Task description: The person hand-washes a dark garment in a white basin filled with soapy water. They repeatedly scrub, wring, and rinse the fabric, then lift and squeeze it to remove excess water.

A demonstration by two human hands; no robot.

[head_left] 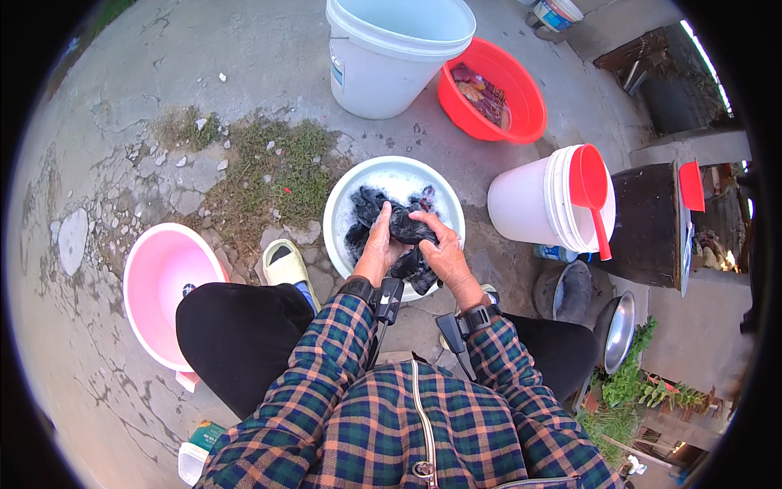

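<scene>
A white basin (333,213) of sudsy water stands on the ground between my feet. Bunched in it is a dark, wet cloth garment (405,226), its exact kind hidden by the folds. My left hand (377,246) presses against the garment from the left, thumb up along the cloth. From the right, my right hand (442,251) grips the same bundle, fingers curled over it. The two hands lift part of the cloth just above the suds, while other folds stay in the basin. Both wrists wear dark straps with small devices.
Ahead stand a tall white bucket (376,77) and a red basin (533,102) with patterned cloth inside. To the right, a red dipper (588,179) rests on a white bucket (525,204); a metal bowl (621,330) lies nearer. A pink basin (140,281) is at left, beside cracked concrete.
</scene>
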